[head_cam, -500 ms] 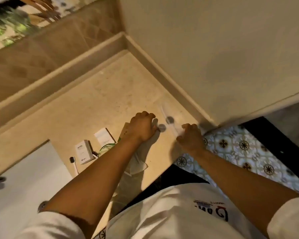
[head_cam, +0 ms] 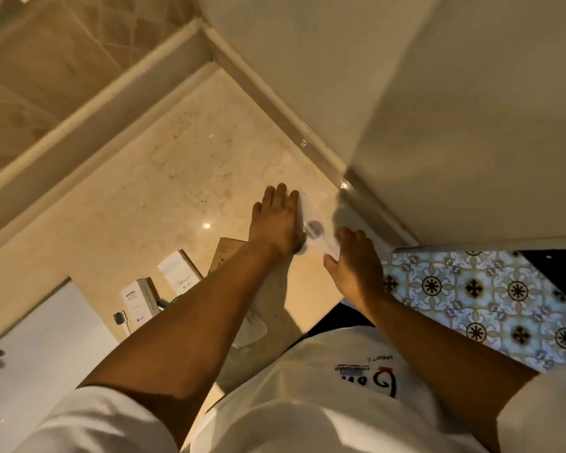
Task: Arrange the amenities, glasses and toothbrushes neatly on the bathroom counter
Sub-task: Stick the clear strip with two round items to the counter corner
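In the head view, the marble counter (head_cam: pixel 151 197) fills the middle of the frame, and both hands are at its right end, near the corner where the wall upstand meets the counter edge. The left hand (head_cam: pixel 276 220) lies flat with straight fingers along the left side of a clear-wrapped packet (head_cam: pixel 314 228) with a round grey sticker, seemingly a wrapped toothbrush, though the wrapping is too faint to be sure. The right hand (head_cam: pixel 353 263) touches the packet's near end; its fingers look lightly bent, and I cannot tell whether they pinch the wrapper or only nudge it. The packet lies flat at a slant, centre right of the frame. Lower left of centre, beside the white basin (head_cam: pixel 36 338), two small white amenity boxes (head_cam: pixel 141 300) (head_cam: pixel 178 271) stand close together, a brown flat packet (head_cam: pixel 224 255) lies partly under the left forearm, and a dark-headed toothbrush (head_cam: pixel 120 320) rests at the basin's edge. Something green (head_cam: pixel 174 301) peeps out beneath the arm, perhaps a glass. By my judgement the work is midway: one packet is being squared up at the right, while the cluster by the basin looks loosely grouped and not yet set in order.
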The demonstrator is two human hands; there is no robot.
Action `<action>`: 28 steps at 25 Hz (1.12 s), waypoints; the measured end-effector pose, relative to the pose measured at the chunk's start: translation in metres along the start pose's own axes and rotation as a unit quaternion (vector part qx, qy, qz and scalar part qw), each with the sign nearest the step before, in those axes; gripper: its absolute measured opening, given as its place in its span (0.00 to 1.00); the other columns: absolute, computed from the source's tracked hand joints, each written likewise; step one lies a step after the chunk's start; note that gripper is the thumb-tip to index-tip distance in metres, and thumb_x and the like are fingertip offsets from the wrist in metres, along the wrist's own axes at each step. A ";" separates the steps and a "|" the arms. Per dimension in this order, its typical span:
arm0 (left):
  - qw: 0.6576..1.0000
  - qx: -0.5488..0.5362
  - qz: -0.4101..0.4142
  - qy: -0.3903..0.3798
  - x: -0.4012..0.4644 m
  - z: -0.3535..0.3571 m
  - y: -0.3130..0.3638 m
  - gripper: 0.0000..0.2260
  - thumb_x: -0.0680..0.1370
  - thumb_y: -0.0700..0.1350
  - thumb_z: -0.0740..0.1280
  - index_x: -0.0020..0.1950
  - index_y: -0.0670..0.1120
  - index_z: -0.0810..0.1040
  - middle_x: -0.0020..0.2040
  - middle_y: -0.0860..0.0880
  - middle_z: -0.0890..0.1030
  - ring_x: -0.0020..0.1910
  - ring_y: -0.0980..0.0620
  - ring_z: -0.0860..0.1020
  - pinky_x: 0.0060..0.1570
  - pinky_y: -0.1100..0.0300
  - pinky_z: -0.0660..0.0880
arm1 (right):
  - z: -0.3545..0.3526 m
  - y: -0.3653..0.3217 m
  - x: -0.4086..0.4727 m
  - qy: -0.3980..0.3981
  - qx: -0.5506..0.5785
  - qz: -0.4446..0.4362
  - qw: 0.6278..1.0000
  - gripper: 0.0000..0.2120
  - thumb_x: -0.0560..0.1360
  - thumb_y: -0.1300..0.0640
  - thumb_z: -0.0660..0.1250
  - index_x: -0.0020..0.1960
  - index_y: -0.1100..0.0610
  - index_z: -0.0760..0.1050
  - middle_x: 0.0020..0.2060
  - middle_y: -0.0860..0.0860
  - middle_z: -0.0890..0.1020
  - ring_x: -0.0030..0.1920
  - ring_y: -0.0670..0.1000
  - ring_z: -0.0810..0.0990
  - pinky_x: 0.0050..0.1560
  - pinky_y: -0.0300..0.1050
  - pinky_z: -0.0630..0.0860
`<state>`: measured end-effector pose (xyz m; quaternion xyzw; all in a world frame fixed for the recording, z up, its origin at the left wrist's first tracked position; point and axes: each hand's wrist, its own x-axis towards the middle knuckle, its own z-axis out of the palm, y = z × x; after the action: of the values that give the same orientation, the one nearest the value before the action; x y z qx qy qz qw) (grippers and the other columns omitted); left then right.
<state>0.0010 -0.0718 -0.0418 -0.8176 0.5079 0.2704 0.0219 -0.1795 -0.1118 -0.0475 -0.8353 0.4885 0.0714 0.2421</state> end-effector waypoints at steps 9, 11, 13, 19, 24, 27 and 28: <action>0.999 -0.048 -0.009 0.020 -0.010 0.009 0.010 0.32 0.77 0.53 0.69 0.76 0.43 0.61 0.81 0.38 0.53 0.80 0.33 0.51 0.76 0.38 0.57 | -0.001 0.009 0.017 -0.002 -0.013 -0.088 0.996 0.14 0.70 0.56 0.76 0.51 0.60 0.78 0.42 0.56 0.82 0.43 0.60 0.82 0.45 0.53 0.78; 0.997 -0.071 -0.014 0.022 -0.010 0.006 0.011 0.32 0.78 0.52 0.68 0.77 0.43 0.61 0.81 0.39 0.54 0.80 0.34 0.51 0.77 0.39 0.56 | -0.004 0.004 0.021 -0.011 -0.011 -0.075 0.997 0.11 0.72 0.56 0.75 0.48 0.60 0.78 0.42 0.56 0.81 0.41 0.58 0.81 0.43 0.51 0.77; 0.996 -0.083 -0.016 0.028 -0.012 0.004 0.005 0.33 0.78 0.52 0.68 0.78 0.43 0.60 0.81 0.39 0.57 0.80 0.36 0.54 0.77 0.42 0.56 | -0.006 -0.003 0.023 -0.036 0.031 -0.057 0.997 0.08 0.74 0.55 0.72 0.47 0.59 0.76 0.43 0.54 0.79 0.42 0.55 0.79 0.42 0.48 0.76; 0.918 -0.347 -0.129 0.141 -0.022 -0.014 -0.018 0.25 0.77 0.42 0.70 0.74 0.42 0.69 0.70 0.40 0.72 0.68 0.41 0.71 0.68 0.52 0.69 | -0.011 -0.029 0.035 -0.100 0.181 -0.049 0.977 0.11 0.77 0.55 0.70 0.37 0.53 0.73 0.31 0.46 0.76 0.33 0.44 0.74 0.37 0.38 0.69; 0.799 -0.501 -0.261 0.207 -0.008 -0.040 -0.061 0.19 0.75 0.34 0.68 0.66 0.44 0.76 0.60 0.45 0.79 0.60 0.45 0.78 0.62 0.55 0.76 | -0.013 -0.071 0.054 -0.127 0.254 -0.058 0.957 0.15 0.78 0.57 0.70 0.35 0.48 0.71 0.29 0.43 0.75 0.32 0.42 0.77 0.39 0.30 0.70; 0.705 -0.603 -0.312 0.205 0.011 -0.064 -0.088 0.20 0.73 0.28 0.68 0.64 0.42 0.76 0.53 0.44 0.81 0.52 0.43 0.82 0.56 0.51 0.81 | -0.017 -0.096 0.070 -0.108 0.276 -0.068 0.953 0.09 0.78 0.56 0.70 0.40 0.51 0.74 0.32 0.42 0.76 0.36 0.33 0.78 0.37 0.25 0.72; 0.673 -0.636 -0.320 0.200 0.020 -0.073 -0.096 0.21 0.73 0.27 0.68 0.63 0.41 0.76 0.52 0.42 0.81 0.47 0.43 0.82 0.53 0.50 0.82 | -0.018 -0.104 0.078 -0.096 0.291 -0.065 0.950 0.07 0.78 0.56 0.70 0.42 0.53 0.75 0.33 0.42 0.77 0.36 0.32 0.78 0.37 0.23 0.71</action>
<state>0.1190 -0.0641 -0.0115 -0.7811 -0.0873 0.3340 -0.5203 -0.0534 -0.1392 -0.0249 -0.7479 0.4071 -0.0096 0.5242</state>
